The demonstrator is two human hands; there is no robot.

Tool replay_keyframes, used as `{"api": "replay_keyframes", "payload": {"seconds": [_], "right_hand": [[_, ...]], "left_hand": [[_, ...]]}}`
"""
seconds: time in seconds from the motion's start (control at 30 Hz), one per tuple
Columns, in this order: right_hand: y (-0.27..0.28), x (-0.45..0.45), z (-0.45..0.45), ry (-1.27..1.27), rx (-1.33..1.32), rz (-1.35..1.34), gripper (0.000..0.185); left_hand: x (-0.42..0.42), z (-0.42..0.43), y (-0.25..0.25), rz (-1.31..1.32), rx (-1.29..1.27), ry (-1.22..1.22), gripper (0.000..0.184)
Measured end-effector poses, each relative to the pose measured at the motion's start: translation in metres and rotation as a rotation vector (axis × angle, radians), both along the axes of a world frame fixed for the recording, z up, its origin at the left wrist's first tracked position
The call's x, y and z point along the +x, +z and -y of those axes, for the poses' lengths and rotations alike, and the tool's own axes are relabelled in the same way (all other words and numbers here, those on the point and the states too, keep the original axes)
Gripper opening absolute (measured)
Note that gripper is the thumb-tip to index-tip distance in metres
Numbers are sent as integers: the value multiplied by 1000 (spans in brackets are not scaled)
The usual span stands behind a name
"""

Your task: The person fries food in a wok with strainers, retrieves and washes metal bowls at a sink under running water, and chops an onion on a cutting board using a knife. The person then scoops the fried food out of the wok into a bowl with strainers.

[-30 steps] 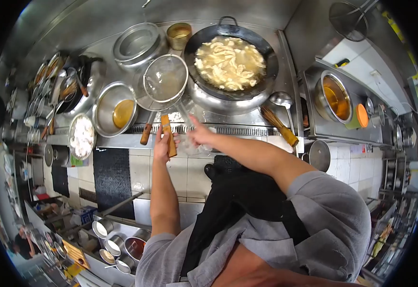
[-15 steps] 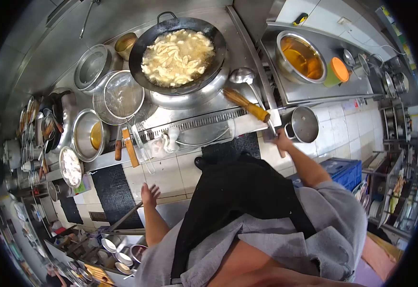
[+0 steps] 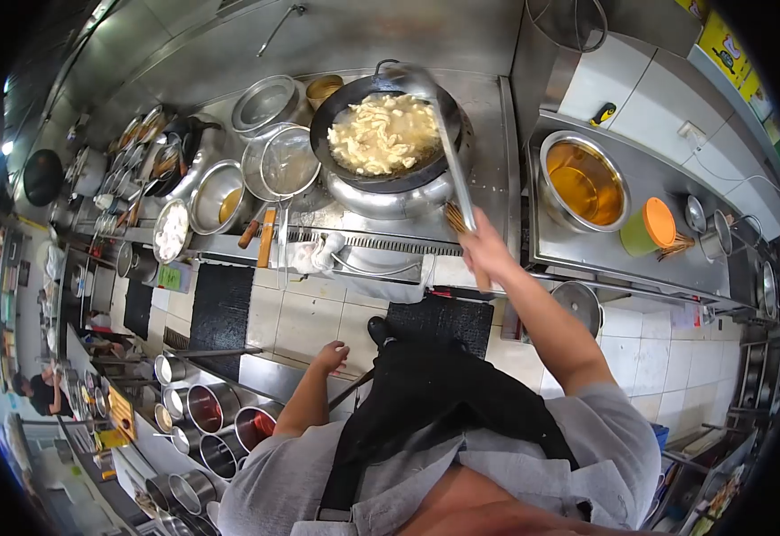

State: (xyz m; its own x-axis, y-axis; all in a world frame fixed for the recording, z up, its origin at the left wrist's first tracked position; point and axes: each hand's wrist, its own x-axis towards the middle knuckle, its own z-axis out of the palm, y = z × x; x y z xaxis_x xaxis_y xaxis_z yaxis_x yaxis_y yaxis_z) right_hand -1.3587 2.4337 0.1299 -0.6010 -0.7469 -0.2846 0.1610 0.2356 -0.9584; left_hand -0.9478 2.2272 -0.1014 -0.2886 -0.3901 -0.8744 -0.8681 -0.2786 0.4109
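My right hand [image 3: 488, 252] is closed round the handle of a metal ladle [image 3: 450, 147], whose blurred bowl is over the upper right of the black wok [image 3: 318, 134]. Pale strips of food [image 3: 376, 134] lie in bubbling oil in the wok. Low in front of my body hangs my left hand [image 3: 330, 356], its fingers apart and holding nothing. A bamboo brush [image 3: 455, 217] lies at the stove's front edge, partly hidden by my right hand.
Strainers [image 3: 289, 162] and a bowl with oil [image 3: 220, 196] stand left of the wok. On the right counter are a large oil bowl [image 3: 584, 181] and an orange-lidded container [image 3: 647, 227]. Pots [image 3: 204, 407] stand lower left. A person [image 3: 48, 393] is at the far left.
The ladle has gone from the stove's right side up over the wok in my right hand. The view has turned, and my left hand stays low, away from the wooden handle it held earlier.
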Motion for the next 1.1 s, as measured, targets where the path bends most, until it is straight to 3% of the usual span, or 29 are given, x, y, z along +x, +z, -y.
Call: {"api": "replay_keyframes", "payload": {"seconds": [0.03,0.17,0.27,0.33,0.4,0.53,0.6,0.8,0.87,0.97,1.1], "right_hand": [[12,2,27,-20,5,-100,71],[7,-3,95,91,72,-42,79],[-43,-35,136,112,210,-139,83],[-54,-49,158,43,337,-812,83],[-10,-52,158,37,495,-631,83],[18,-83,113,183,752,-1008,84],[34,-101,82,274,860,-1062,85],[100,-64,49,301,1056,-1181,85],[106,-42,67,312,1007,-1150,87],[87,-14,102,358,957,-1144,85],[54,-20,94,429,898,-1215,85]], "left_hand": [[-9,-8,4,-33,-6,-47,50],[-30,-16,27,-224,-60,-82,52],[-20,-8,35,-243,-97,-71,52],[2,1,20,-241,-87,-38,51],[31,8,0,-242,-66,-7,49],[80,14,-22,-146,-52,-8,43],[101,16,-28,-157,-17,104,43],[122,39,-53,-152,97,61,43],[117,55,-64,-101,113,-3,43],[90,86,-74,19,107,-326,43],[38,121,-80,-98,80,-338,43]]}}
